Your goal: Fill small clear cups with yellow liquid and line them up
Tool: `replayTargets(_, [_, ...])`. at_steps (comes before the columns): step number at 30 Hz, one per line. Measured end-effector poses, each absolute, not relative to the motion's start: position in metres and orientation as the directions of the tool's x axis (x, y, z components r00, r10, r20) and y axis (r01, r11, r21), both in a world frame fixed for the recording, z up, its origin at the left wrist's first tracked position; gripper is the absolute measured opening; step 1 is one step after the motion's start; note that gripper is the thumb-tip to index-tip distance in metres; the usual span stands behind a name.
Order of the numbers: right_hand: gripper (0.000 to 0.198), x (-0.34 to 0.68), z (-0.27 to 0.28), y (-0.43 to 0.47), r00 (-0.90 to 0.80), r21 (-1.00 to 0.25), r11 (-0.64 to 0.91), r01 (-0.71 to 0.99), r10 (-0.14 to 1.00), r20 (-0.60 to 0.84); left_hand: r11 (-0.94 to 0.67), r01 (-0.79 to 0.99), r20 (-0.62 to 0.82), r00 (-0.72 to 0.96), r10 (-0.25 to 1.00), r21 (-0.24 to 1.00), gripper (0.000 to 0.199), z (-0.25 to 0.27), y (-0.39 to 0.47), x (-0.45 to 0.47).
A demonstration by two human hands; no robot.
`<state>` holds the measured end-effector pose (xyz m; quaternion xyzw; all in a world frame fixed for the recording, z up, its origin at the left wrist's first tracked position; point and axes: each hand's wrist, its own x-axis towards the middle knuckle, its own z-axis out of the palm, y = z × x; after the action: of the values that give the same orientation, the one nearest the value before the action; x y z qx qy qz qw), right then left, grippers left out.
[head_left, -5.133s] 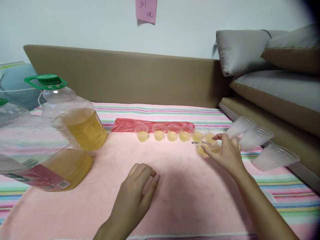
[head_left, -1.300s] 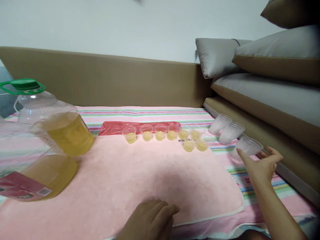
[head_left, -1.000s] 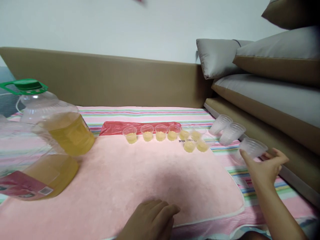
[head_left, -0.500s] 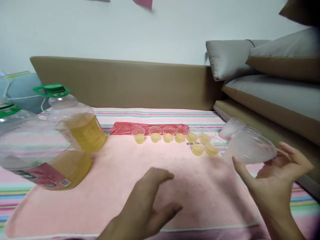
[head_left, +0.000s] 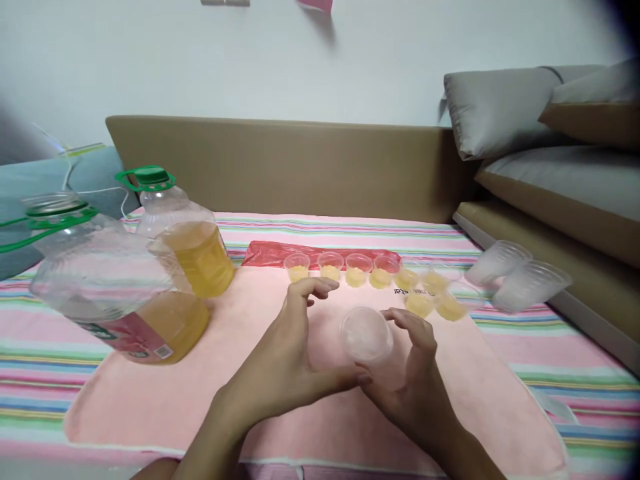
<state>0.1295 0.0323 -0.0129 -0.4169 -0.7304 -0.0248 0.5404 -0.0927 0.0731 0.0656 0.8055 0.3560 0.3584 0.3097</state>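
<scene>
My right hand [head_left: 415,373] has its fingers curled round a clear plastic cup [head_left: 367,337], its round end facing me; whether several are nested I cannot tell. Beside it on the left, my left hand [head_left: 295,353] is open, fingers and thumb spread. Its thumb tip reaches just below the cup; I cannot tell whether it touches. Beyond my hands, small clear cups [head_left: 357,275] with yellow liquid stand in a row, with a few more, such as a front cup [head_left: 419,305], grouped at its right end.
Two big jugs of yellow liquid, a near uncapped jug [head_left: 135,300] and a green-capped jug [head_left: 193,250], stand at left. Cup stacks [head_left: 533,285] lie at right beside cushions [head_left: 565,180]. A red plastic bag [head_left: 265,253] lies behind the row on a pink cloth [head_left: 240,427].
My right hand has brought the cup from the right side to the middle, and the cup has turned end-on to me. My left hand has moved up beside it. The view has shifted.
</scene>
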Motion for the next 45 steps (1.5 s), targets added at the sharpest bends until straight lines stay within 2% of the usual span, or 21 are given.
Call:
replayTargets(4, [0.066,0.130,-0.019,0.033,-0.102,-0.422,0.661,0.620,0.602,0.792,-0.556,0.392,0.306,0.541,0.784,0.733,0.094,0.059,0.073,-0.092])
replayTargets(10, [0.067,0.130,-0.021,0.029,-0.088,-0.456,0.666,0.590,0.615,0.784,-0.625,0.391,0.331,0.597,0.731,0.675,0.090,0.057,0.069,-0.079])
replayTargets(21, [0.066,0.130,-0.020,0.028,-0.099,-0.451,0.674,0.586,0.611,0.785,-0.575,0.509,0.270,0.552,0.789,0.641,0.077,0.060,0.066,-0.076])
replayTargets(30, [0.066,0.128,-0.021,0.028,-0.097,-0.449,0.664,0.598,0.616,0.782,-0.561,0.507,0.271,0.536,0.800,0.654,0.071,0.059,0.065,-0.076])
replayTargets(38, [0.054,0.129,-0.019,0.028,-0.090,-0.469,0.663,0.584,0.626,0.774,-0.538,0.507,0.245,0.534,0.809,0.673,0.068,0.059,0.066,-0.075])
replayTargets(45, [0.052,0.129,-0.018,0.028,-0.091,-0.464,0.665,0.585,0.622,0.778,-0.540,0.499,0.246,0.538,0.806,0.677,0.066,0.061,0.067,-0.074])
